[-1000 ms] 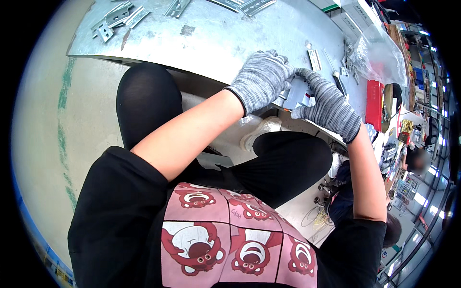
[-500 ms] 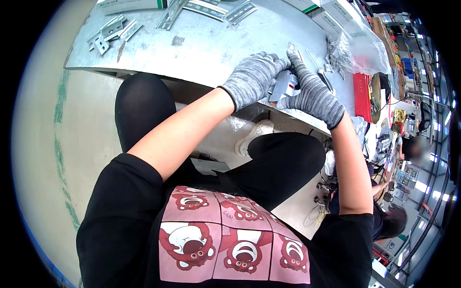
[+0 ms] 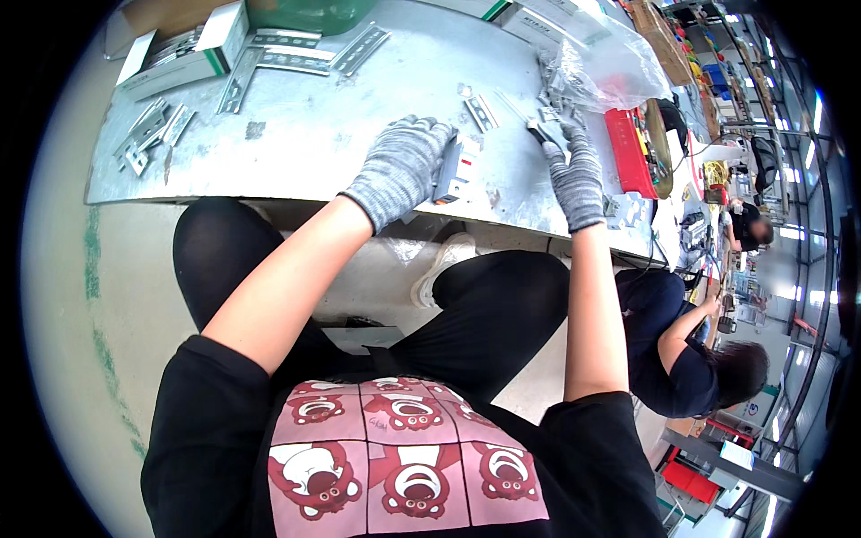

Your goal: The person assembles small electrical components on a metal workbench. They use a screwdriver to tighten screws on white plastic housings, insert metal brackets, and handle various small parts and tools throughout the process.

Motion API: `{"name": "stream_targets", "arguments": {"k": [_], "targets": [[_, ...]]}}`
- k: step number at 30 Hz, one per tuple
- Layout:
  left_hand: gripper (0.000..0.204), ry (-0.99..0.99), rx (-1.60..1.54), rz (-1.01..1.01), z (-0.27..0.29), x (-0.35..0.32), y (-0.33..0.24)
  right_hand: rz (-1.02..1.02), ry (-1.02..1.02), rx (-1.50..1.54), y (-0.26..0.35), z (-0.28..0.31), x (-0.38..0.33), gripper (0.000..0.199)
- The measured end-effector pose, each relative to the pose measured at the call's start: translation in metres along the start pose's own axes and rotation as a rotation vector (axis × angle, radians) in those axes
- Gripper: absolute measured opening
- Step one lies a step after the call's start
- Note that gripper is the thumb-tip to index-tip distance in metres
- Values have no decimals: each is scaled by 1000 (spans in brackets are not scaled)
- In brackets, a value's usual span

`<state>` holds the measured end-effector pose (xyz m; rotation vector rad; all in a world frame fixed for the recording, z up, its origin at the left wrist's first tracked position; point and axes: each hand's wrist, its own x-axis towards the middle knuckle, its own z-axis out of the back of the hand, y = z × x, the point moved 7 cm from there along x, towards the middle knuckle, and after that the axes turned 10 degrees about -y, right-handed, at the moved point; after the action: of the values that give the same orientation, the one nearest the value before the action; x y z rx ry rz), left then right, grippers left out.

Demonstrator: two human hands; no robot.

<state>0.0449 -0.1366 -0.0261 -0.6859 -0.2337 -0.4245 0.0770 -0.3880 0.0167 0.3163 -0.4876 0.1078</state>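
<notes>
My left hand [image 3: 402, 170], in a grey knitted glove, is closed on the left side of a white and grey circuit breaker [image 3: 461, 166] with a red mark. The breaker stands at the table's front edge. To its right, my gloved right hand [image 3: 577, 175] reaches over the table, thumb apart from the fingers and nothing visible in it. Its fingertips are close to small metal parts [image 3: 549, 114], partly hidden by the fingers. Beside the thumb lies a screwdriver [image 3: 541, 132] with a black handle. A short slotted metal rail [image 3: 482, 113] rests beyond the breaker.
On the grey metal table [image 3: 305, 161], slotted rails [image 3: 294, 59] and loose rail pieces [image 3: 154, 132] lie at the left, by an open carton [image 3: 184, 67]. A clear plastic bag [image 3: 610, 63] and a red bin [image 3: 630, 152] are at the right. A co-worker [image 3: 682, 359] sits at the right.
My right hand has left the circuit breaker and moved right toward the small metal parts. The left hand keeps the breaker. The whole view has shifted, showing more of the table's left.
</notes>
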Motion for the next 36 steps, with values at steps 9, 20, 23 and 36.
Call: {"name": "stream_targets", "arguments": {"k": [9, 20, 23, 36], "targets": [[31, 119, 18, -39, 0, 7, 0, -62, -18, 30, 22, 41, 6, 17], [43, 101, 52, -21, -3, 5, 2, 202, 462, 57, 174, 106, -77, 19], [40, 100, 45, -6, -5, 7, 2, 279, 431, -4, 179, 98, -77, 18], [37, 75, 8, 17, -1, 5, 3, 259, 556, -313, 206, 80, -57, 22]]}}
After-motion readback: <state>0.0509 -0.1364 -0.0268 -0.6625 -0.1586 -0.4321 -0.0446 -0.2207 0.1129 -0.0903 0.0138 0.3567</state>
